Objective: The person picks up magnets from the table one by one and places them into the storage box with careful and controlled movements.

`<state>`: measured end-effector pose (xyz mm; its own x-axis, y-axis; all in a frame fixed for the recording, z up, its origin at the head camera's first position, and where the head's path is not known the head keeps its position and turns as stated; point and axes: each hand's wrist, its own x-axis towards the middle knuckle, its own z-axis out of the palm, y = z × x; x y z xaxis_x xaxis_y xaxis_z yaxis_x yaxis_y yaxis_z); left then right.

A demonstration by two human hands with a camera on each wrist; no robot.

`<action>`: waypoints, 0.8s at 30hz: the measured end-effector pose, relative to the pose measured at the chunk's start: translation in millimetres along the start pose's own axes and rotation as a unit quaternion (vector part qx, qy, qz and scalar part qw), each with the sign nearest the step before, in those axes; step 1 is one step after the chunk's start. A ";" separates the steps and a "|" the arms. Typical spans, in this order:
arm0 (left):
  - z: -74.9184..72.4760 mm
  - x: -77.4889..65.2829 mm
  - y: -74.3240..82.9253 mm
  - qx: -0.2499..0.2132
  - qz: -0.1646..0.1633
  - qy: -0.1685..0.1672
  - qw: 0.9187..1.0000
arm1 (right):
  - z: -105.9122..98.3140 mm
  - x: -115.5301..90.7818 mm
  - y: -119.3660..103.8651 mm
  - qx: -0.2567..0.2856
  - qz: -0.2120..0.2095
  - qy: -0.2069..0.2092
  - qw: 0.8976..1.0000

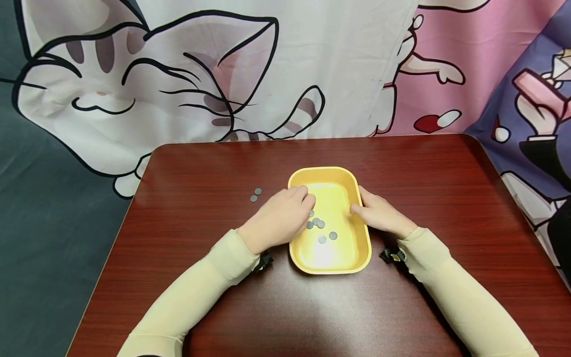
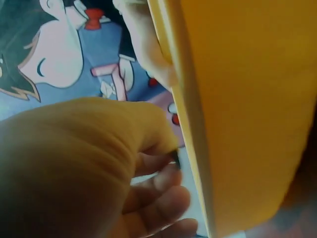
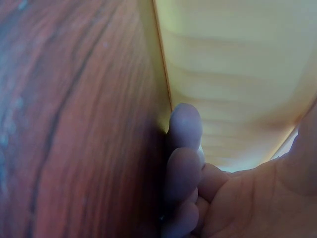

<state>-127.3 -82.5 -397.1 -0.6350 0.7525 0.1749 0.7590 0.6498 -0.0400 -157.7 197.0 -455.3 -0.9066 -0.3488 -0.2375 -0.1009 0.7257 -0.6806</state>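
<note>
A yellow rectangular tray (image 1: 308, 258) rests on the table, with several small grey coins (image 1: 333, 235) lying on its floor. My left hand (image 1: 283, 213) is over the tray's left rim, fingers bent downward. In the left wrist view its thumb and fingertip pinch the dark edge of a coin (image 2: 175, 157), mostly hidden by the fingers. My right hand (image 1: 381, 213) grips the tray's right wall, thumb over the rim. Its other fingers (image 3: 185, 126) curl low against the tray's outside, close to the tabletop. Two more coins (image 1: 253, 198) lie on the table left of the tray.
The brown wooden table (image 1: 205, 173) has rounded far corners. Behind it hangs a cloth (image 1: 348, 64) printed with cartoon figures. Black wrist devices (image 1: 392, 256) sit under both cuffs, near the tabletop.
</note>
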 end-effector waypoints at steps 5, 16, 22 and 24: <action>2.0 0.4 14.3 0.023 0.018 -0.014 0.999 | 0.1 0.1 0.7 -0.004 0.000 0.001 1.000; 6.4 8.0 31.8 0.043 0.029 -0.076 0.996 | -0.2 0.4 0.7 -0.005 -0.002 0.005 1.000; 10.9 12.9 35.8 0.025 0.020 -0.128 0.991 | -0.3 0.2 0.6 -0.006 0.000 0.004 1.000; 11.7 13.6 36.3 0.014 0.014 -0.137 0.990 | -0.4 0.1 0.4 -0.005 0.001 0.003 1.000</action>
<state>-110.0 -47.4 -407.6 -0.6312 0.7691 -0.1008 0.7756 0.6275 -0.0683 -158.0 197.5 -455.4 -0.9090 -0.3444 -0.2345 -0.1040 0.7325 -0.6728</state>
